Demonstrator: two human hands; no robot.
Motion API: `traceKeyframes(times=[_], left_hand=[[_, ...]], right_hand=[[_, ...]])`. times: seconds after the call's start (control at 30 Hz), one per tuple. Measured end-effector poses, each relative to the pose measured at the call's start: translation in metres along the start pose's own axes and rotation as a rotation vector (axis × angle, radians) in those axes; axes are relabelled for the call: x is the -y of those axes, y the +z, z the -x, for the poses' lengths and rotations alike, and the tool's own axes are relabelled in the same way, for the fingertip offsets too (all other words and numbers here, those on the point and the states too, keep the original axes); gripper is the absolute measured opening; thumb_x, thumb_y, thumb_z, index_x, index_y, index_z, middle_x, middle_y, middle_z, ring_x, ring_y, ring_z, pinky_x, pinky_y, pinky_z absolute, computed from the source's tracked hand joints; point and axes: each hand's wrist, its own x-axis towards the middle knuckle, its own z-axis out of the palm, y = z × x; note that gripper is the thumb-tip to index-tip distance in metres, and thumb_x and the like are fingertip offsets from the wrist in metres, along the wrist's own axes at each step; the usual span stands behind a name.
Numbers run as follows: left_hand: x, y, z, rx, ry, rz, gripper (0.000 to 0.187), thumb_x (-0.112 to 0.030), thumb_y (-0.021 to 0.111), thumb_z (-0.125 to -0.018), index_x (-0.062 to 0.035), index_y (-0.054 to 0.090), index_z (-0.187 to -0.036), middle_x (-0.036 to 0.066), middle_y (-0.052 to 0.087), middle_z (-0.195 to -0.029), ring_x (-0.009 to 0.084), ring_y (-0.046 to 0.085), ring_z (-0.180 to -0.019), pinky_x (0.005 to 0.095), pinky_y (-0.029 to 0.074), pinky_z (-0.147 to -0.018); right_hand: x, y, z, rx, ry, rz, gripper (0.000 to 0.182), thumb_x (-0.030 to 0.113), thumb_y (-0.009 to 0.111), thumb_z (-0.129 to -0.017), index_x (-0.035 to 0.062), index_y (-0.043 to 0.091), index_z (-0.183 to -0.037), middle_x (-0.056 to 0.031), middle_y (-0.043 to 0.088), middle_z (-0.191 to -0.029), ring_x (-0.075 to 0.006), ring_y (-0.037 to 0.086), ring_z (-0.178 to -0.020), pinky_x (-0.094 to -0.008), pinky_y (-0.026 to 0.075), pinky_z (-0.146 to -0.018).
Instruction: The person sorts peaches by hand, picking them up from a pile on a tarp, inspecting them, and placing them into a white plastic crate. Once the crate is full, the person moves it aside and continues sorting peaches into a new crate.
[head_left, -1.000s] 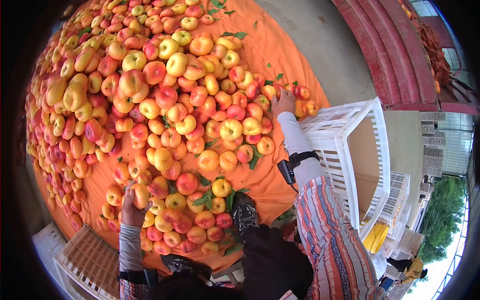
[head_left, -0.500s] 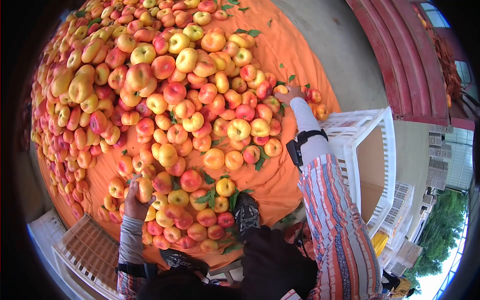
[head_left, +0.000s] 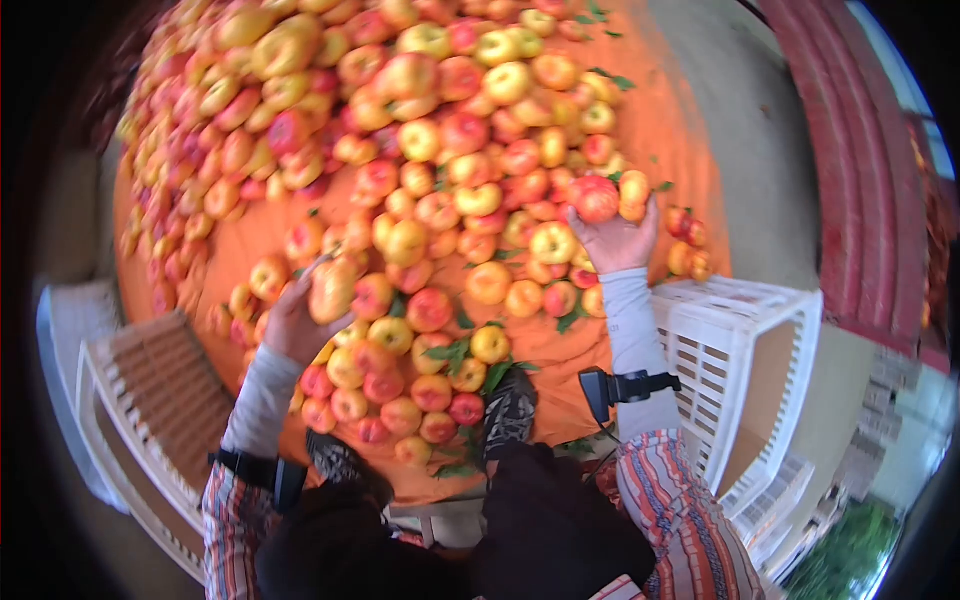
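Observation:
My left hand (head_left: pixel 293 322) is curled round a yellow-orange flat peach (head_left: pixel 333 290), held above the near part of the heap. My right hand (head_left: pixel 622 240), palm up, grips two flat peaches: a red one (head_left: pixel 596 199) and an orange one (head_left: pixel 633 195) side by side. Beneath both hands spreads a big heap of red and yellow flat peaches (head_left: pixel 408 243), some with green leaves. The heap rests on an orange cloth (head_left: pixel 560 375). Several more peaches (head_left: pixel 687 245) lie apart at the cloth's right edge.
A white slatted crate (head_left: pixel 705 310) stands at the right, beside my right forearm. Another crate (head_left: pixel 150 400) leans at the left. My shoes (head_left: pixel 510 410) are at the cloth's near edge. Red metal beams (head_left: pixel 850 150) run along the far right.
My right hand has lifted off the right edge of the heap, turned palm up, and now shows two peaches. My left hand still holds its peach, now higher. The whole view has shifted.

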Motion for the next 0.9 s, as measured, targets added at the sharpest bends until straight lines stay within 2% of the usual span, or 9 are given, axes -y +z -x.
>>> traceKeyframes(times=[0.13,0.47,0.5,0.6,0.63,0.7,0.73,0.83,0.9], left_hand=[[-0.001,0.001,0.019,0.119,0.022,0.035,0.057,-0.023,0.050,-0.082,-0.0144,0.028,-0.133,0.007,0.037,-0.130,0.0236,0.042,-0.116,0.0467,0.036,-0.095],[0.011,-0.013,0.069,0.164,0.088,0.124,0.053,-0.037,0.048,-0.086,-0.0121,0.032,-0.129,0.007,0.033,-0.131,0.0257,0.043,-0.113,0.0479,0.039,-0.093],[0.013,-0.010,0.071,0.074,0.095,0.089,0.045,-0.041,0.050,-0.084,-0.0133,0.044,-0.118,0.006,0.048,-0.114,0.0231,0.052,-0.101,0.0453,0.045,-0.085],[0.020,-0.014,0.067,-0.291,0.021,0.084,0.040,-0.044,0.054,-0.081,-0.0140,0.048,-0.107,0.005,0.057,-0.097,0.0186,0.058,-0.085,0.0406,0.049,-0.073],[0.017,-0.012,0.071,-0.247,-0.029,0.061,0.036,-0.043,0.058,-0.078,-0.0138,0.051,-0.098,0.002,0.058,-0.081,0.0149,0.058,-0.070,0.0378,0.050,-0.065],[0.017,-0.002,0.075,-0.247,-0.014,-0.061,0.036,-0.036,0.056,-0.080,-0.0126,0.049,-0.107,0.002,0.057,-0.084,0.0178,0.058,-0.077,0.0327,0.049,-0.070],[0.017,0.001,0.078,-0.175,-0.035,-0.138,0.042,-0.034,0.056,-0.080,-0.0116,0.047,-0.114,0.003,0.057,-0.087,0.0175,0.057,-0.081,0.0310,0.049,-0.071],[0.028,-0.003,0.077,-0.043,0.104,-0.274,0.054,-0.035,0.058,-0.079,-0.0076,0.040,-0.123,0.004,0.050,-0.113,0.0110,0.050,-0.101,0.0249,0.046,-0.079],[0.029,-0.016,0.076,0.038,0.158,-0.268,0.060,-0.037,0.059,-0.078,-0.0079,0.035,-0.126,0.005,0.048,-0.116,0.0120,0.050,-0.101,0.0247,0.046,-0.080]], right_hand=[[-0.074,0.009,0.008,0.098,0.249,-0.177,0.048,0.049,0.047,-0.080,0.0114,0.052,-0.110,-0.0131,0.045,-0.123,-0.0368,0.032,-0.121,-0.0586,0.036,-0.089],[-0.188,0.079,0.051,0.064,0.530,0.002,0.041,0.043,0.047,-0.082,0.0094,0.053,-0.104,-0.0145,0.044,-0.123,-0.0337,0.035,-0.120,-0.0586,0.029,-0.095],[-0.195,0.084,0.052,0.067,0.541,-0.007,0.041,0.043,0.047,-0.082,0.0096,0.053,-0.104,-0.0146,0.044,-0.122,-0.0336,0.036,-0.119,-0.0588,0.028,-0.095],[-0.211,0.092,0.052,0.089,0.548,0.040,0.042,0.044,0.048,-0.082,0.0100,0.051,-0.107,-0.0151,0.045,-0.119,-0.0320,0.043,-0.112,-0.0584,0.028,-0.095],[-0.216,0.098,0.054,0.083,0.515,0.081,0.043,0.043,0.048,-0.082,0.0099,0.049,-0.109,-0.0148,0.046,-0.119,-0.0316,0.043,-0.112,-0.0571,0.029,-0.095],[-0.233,0.108,0.056,0.094,0.431,0.213,0.043,0.041,0.047,-0.084,0.0083,0.046,-0.113,-0.0131,0.046,-0.117,-0.0283,0.045,-0.109,-0.0489,0.035,-0.094],[-0.242,0.113,0.061,0.125,0.365,0.379,0.043,0.037,0.048,-0.085,0.0052,0.045,-0.114,-0.0077,0.050,-0.108,-0.0216,0.049,-0.102,-0.0359,0.040,-0.090],[-0.274,0.111,0.071,0.178,0.222,0.831,0.039,0.033,0.047,-0.086,0.0029,0.047,-0.111,-0.0118,0.052,-0.107,-0.0246,0.046,-0.108,-0.0342,0.034,-0.096],[-0.274,0.111,0.066,0.197,0.371,0.545,0.038,0.032,0.048,-0.085,0.0025,0.047,-0.109,-0.0130,0.052,-0.108,-0.0254,0.045,-0.109,-0.0352,0.032,-0.098]])
